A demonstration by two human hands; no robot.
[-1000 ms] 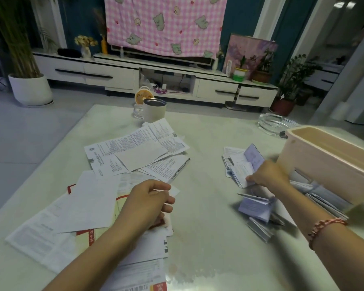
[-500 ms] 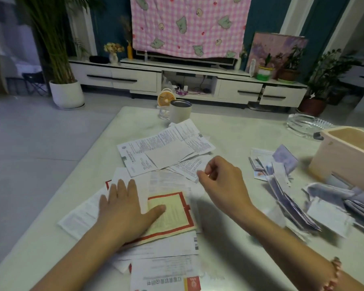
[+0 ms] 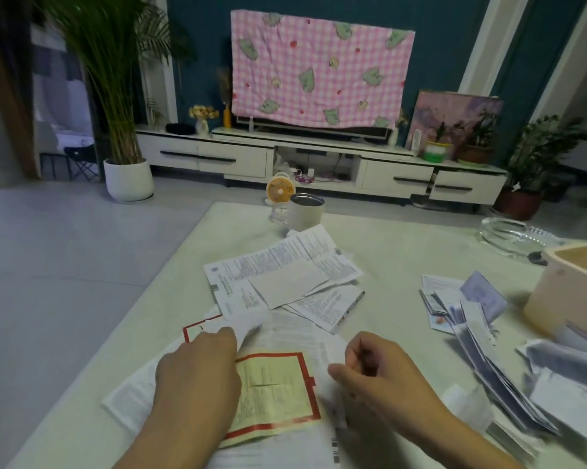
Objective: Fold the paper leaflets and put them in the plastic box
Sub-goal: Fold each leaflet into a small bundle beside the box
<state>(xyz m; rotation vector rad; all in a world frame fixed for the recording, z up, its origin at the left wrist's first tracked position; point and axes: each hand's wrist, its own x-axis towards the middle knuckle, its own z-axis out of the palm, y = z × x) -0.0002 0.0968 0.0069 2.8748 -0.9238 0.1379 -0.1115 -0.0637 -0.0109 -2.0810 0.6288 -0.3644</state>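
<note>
I see my left hand (image 3: 197,370) resting on the red-bordered yellow leaflet (image 3: 271,384), my right hand (image 3: 380,377) curled just beside it.

1. The right hand (image 3: 376,374) has left the folded leaflets (image 3: 481,333) beside the plastic box (image 3: 562,292). It has come across to the right edge of the yellow leaflet (image 3: 271,384), fingers curled (whether they nip paper is unclear).
2. The left hand (image 3: 197,370), flat on the yellow leaflet half a second ago, has slid toward its far-left corner, fingertips at a white sheet (image 3: 248,323).
3. The yellow leaflet, mostly covered a second ago, now lies largely bare.
</note>
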